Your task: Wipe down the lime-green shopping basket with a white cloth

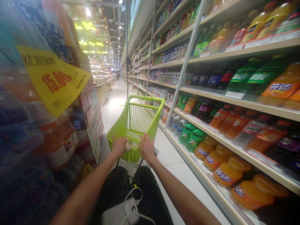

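Observation:
A lime-green plastic shopping cart stands in the aisle in front of me, its basket empty. My left hand is closed over the near rim of the cart, with something small and pale pinched under its fingers. My right hand grips the same rim a little to the right, fingers curled over the edge. Both forearms reach forward from the bottom of the view.
Long shelves of soft-drink bottles line the right side. On the left is a stack of bottled drinks with a yellow price sign reading 15.00. The white tiled aisle runs ahead. A white device with cables hangs at my waist.

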`<state>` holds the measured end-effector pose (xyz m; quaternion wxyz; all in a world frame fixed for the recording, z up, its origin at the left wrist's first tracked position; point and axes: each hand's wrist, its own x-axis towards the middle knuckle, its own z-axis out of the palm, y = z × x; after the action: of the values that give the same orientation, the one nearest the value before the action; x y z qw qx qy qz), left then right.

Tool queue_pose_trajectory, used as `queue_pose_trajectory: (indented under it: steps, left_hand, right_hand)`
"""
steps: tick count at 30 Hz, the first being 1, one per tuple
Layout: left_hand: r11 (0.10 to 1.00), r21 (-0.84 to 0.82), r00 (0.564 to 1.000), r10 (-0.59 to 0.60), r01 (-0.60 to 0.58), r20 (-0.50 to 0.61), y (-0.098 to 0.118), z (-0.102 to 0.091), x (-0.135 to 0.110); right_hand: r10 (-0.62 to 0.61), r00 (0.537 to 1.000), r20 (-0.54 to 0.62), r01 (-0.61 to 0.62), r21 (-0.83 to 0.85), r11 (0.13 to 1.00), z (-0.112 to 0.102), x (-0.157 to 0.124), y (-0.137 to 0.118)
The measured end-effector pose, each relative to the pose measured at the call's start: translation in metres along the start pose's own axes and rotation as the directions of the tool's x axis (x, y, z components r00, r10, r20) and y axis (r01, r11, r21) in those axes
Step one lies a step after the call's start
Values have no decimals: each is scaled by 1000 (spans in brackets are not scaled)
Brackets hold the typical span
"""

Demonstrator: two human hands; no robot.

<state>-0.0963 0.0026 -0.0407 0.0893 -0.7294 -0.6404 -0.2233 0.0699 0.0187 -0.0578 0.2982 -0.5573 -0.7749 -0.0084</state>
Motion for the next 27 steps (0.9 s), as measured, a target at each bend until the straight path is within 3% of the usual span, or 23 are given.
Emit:
queue_pose_trajectory:
  steps: [7,12,14,17,21,27]
  left_hand:
    - [985,-119,992,120,-123,-37,41,6,-19]
    - [968,-88,971,226,-233,-78,35,9,-21]
    - [974,-65,974,212,-218,-84,24,8,-16]
    - [994,-34,991,102,-105,-81,10,8,-9]
    - [999,-41,997,-22,19,-73,14,12,-5]
    - [989,-91,990,108,-116,-91,39,22,-11]
  right_hand:
    - [49,999,-10,-49,21,999,13,-13,0]
    - [59,998,-30,-60,-7,998,15,-12,15]
    - [84,996,-39,-84,-13,996,14,-11,19]
    - [120,991,-60,-122,-17,992,13,-9,19]
    - [78,996,-45,-79,-23,997,14,-13,14]
    - [-10,1000,28,11,-44,999,16,-14,16]
